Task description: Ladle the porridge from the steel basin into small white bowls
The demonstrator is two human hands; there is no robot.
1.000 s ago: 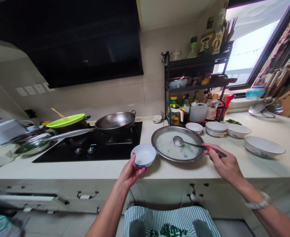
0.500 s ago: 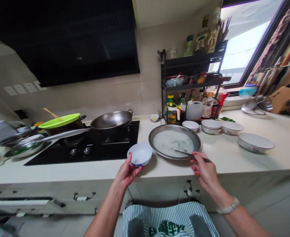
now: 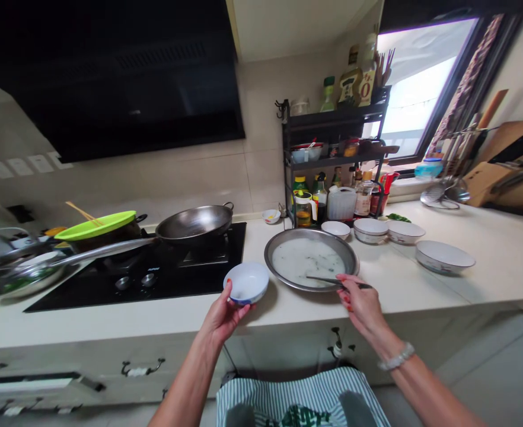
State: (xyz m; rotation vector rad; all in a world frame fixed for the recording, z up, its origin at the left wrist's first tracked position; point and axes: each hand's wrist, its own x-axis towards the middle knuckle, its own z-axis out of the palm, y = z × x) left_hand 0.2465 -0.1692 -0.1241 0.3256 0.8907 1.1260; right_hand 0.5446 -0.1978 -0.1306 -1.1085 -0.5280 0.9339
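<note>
Head view: the ladle [image 3: 326,280], its lower end hidden, is clamped by fingers of the right hand [image 3: 363,305], the bowl [image 3: 246,283] by the left hand [image 3: 220,318].

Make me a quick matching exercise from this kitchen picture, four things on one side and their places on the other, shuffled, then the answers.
1. Ladle
2. Wok
3. Blue-and-white bowl
4. Steel basin

A. On the black cooktop
B. On the counter, in front of the black rack
C. In the right hand
D. In the left hand

Pairs: 1-C, 2-A, 3-D, 4-B.
</note>
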